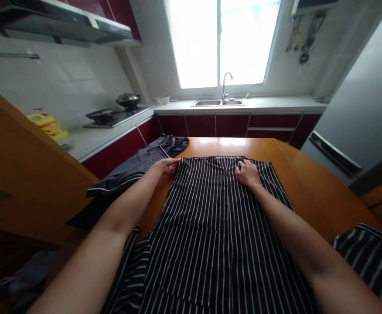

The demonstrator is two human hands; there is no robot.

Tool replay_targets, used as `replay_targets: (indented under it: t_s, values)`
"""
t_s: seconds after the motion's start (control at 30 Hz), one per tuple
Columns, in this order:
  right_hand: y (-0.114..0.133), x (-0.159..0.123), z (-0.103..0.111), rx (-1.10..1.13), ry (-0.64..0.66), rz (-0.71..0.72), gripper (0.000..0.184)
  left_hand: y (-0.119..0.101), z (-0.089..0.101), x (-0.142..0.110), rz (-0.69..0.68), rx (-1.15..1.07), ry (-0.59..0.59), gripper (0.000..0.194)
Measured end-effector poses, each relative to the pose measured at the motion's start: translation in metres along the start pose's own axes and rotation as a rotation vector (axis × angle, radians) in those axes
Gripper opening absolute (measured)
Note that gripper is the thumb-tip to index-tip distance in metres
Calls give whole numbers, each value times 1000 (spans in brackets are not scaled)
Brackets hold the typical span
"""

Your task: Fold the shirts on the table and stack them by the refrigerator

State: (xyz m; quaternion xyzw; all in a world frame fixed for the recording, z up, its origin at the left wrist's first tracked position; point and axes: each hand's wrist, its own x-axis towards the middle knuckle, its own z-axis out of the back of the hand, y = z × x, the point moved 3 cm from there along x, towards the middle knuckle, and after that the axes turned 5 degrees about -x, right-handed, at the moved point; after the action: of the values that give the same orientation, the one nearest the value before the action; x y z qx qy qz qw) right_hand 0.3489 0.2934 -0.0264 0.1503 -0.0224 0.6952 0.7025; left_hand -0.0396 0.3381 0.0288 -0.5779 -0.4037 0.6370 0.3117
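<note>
A black button-front shirt (197, 209) with thin white stripes lies spread on the wooden table, its row of buttons running down the middle. At its far left corner, my left hand (168, 165) pinches the fabric edge between thumb and fingers. My right hand (248, 173) rests on the cloth near the far edge, right of the buttons, fingers apart and slightly bent. Striped cloth that looks like a sleeve (135, 266) bunches at the lower left. More striped fabric (370, 257) shows at the lower right, beyond my right forearm.
Dark grey clothing with white piping (138, 163) lies along the left side of the wooden table (312, 187). Past the table are a counter with a sink (207, 103), a stove (119, 118) with pans, and a yellow jug (49, 125). A fridge (351, 104) stands right.
</note>
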Motion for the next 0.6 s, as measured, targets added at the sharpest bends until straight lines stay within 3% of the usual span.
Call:
replay_targets:
  t_s: [0.4, 0.6]
  values:
    - [-1, 0, -1, 5, -11, -4, 54, -4, 4, 20, -511, 484, -388, 17]
    - [-1, 1, -1, 0, -6, -6, 55, 2, -8, 22, -672, 613, -484, 15]
